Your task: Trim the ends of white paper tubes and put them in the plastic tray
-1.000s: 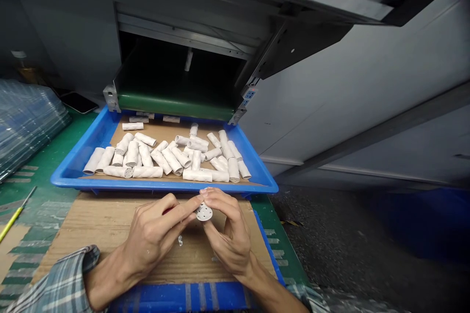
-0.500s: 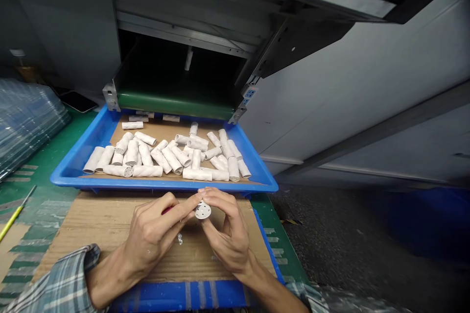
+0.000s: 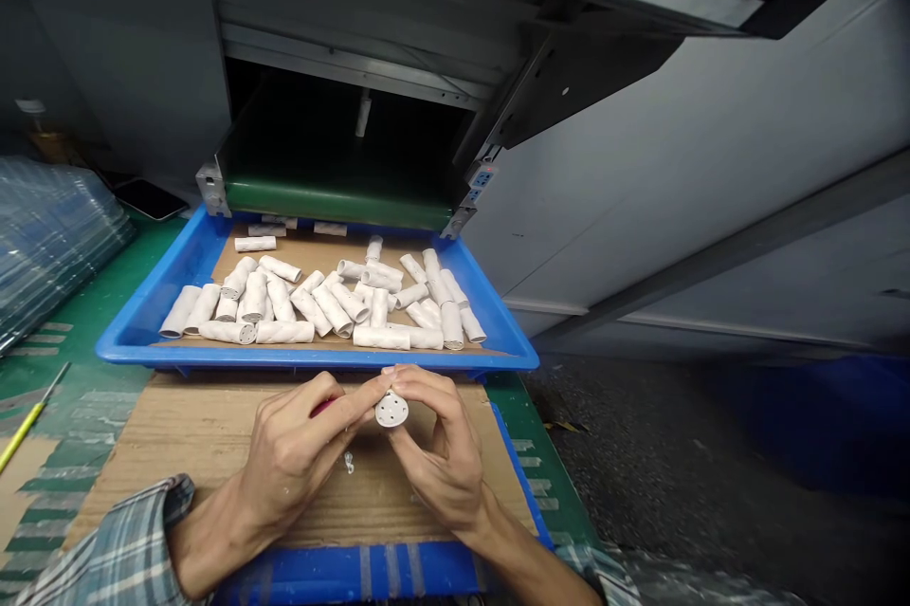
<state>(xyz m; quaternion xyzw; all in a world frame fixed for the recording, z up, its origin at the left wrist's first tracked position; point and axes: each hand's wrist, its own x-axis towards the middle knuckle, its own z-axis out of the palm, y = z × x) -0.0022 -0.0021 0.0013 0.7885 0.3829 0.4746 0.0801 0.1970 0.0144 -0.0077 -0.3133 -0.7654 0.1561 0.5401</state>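
Observation:
Between my hands, above the cardboard (image 3: 213,454), is a white tube (image 3: 391,409) whose round end, dotted with small holes, faces me. My right hand (image 3: 441,445) grips it, fingers over the top and thumb beneath. My left hand (image 3: 305,435) is closed beside it, its fingertips at the tube's upper left edge. A bit of something red (image 3: 322,408) shows inside my left hand; the fingers hide the rest, so its kind is unclear. A small curled white scrap (image 3: 348,463) lies on the cardboard below the hands.
A blue tray (image 3: 319,358) with many similar white tubes (image 3: 284,332) stands just beyond my hands. Its far side sits under a green conveyor belt (image 3: 334,198), with one tube (image 3: 363,115) farther up. At left are a yellow pen-like tool (image 3: 25,431), a phone (image 3: 151,199) and clear plastic wrapping (image 3: 49,236).
The tube's holed end has turned slightly and more of its face shows. Both hands keep nearly the same place and grip.

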